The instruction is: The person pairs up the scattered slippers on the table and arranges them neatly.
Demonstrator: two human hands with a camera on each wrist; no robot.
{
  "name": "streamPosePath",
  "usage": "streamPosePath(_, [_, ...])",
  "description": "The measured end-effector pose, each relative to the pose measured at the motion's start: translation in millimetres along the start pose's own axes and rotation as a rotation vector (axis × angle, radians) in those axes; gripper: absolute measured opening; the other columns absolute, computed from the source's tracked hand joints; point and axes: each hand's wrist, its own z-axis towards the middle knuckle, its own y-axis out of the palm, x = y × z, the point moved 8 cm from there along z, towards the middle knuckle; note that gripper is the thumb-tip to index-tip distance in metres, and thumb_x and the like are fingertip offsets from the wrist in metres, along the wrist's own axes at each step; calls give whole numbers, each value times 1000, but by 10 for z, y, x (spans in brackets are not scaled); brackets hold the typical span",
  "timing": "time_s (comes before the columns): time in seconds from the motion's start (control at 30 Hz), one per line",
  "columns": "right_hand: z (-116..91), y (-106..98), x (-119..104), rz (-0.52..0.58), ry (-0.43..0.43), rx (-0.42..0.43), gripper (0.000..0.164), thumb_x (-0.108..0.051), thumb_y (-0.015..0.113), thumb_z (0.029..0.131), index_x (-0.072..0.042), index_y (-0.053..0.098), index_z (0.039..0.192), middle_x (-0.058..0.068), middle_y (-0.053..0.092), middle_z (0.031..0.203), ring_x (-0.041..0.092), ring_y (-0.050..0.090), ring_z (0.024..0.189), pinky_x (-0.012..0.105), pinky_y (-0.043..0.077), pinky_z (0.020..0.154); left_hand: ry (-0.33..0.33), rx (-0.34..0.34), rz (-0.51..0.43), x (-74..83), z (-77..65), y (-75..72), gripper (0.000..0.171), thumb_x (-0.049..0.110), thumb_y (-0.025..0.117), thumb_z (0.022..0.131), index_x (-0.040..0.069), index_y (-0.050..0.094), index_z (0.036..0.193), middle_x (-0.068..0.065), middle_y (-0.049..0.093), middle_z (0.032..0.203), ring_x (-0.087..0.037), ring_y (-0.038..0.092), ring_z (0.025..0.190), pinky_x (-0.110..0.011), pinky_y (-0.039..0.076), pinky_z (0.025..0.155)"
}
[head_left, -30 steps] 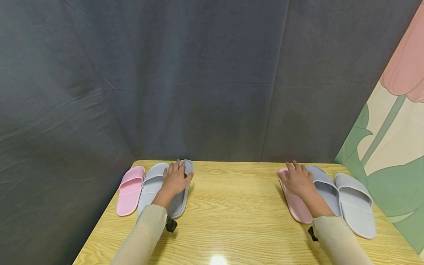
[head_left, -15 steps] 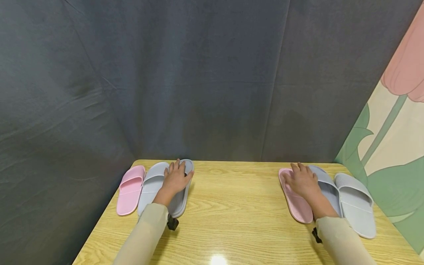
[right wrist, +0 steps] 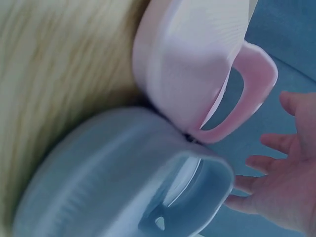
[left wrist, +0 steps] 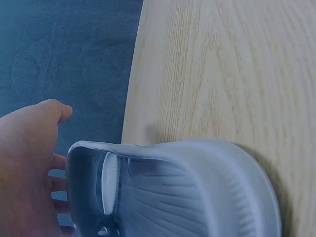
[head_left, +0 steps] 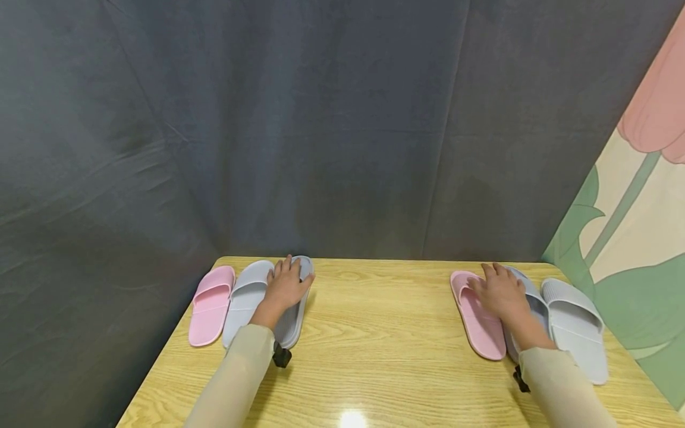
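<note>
My left hand [head_left: 286, 291] hovers over the darker grey slipper [head_left: 291, 326], hiding much of it in the head view. Beyond that slipper's strap [left wrist: 217, 170] in the left wrist view, its fingers are spread; contact cannot be told. My right hand [head_left: 500, 295] is above the gap between a pink slipper [head_left: 484, 333] and a blue-grey slipper [head_left: 537, 312], partly covering both. Its fingers [right wrist: 264, 163] look loosely extended in the right wrist view, past the pink strap [right wrist: 261, 84] and the blue-grey strap [right wrist: 212, 197]. Neither hand appears to hold anything.
Left of my left hand lie a light grey slipper [head_left: 243, 303] and a pink slipper [head_left: 210, 312]. A pale grey slipper [head_left: 578, 339] lies at the far right. All rest on a wooden table [head_left: 374, 333] below a dark curtain [head_left: 342, 148]; a flower-painted wall [head_left: 637, 238] stands right.
My right hand has shifted right, from above the pink slipper toward the blue-grey one, uncovering more of the pink slipper. My left hand has hardly moved, and the slippers stay in place.
</note>
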Motion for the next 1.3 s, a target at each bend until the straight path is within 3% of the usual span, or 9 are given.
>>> streamPosePath(0.33, [10,-70,211,-23,57,-3,67,-37,51,103,14,36,145,44,25,148,65,23,133,78,18,105,-15,-30,-9,-25,63,27,74,53,45,103,7,30,159,-21,16,167,-43,12,153,-67,10,118])
streamPosePath(0.87, [10,-84,485,-19,66,37,60,-30,49,101,14,39,141,46,29,142,67,29,128,79,24,99,-17,-67,31,-25,145,66,76,54,47,103,6,29,159,-22,18,166,-44,15,152,-65,16,118])
streamPosePath(1.3, [-13,-47,666,-19,84,32,65,-33,49,102,15,35,142,48,30,139,69,33,123,79,27,98,-45,-67,67,-62,174,99,78,54,50,102,5,30,159,-23,20,165,-46,18,150,-67,21,115])
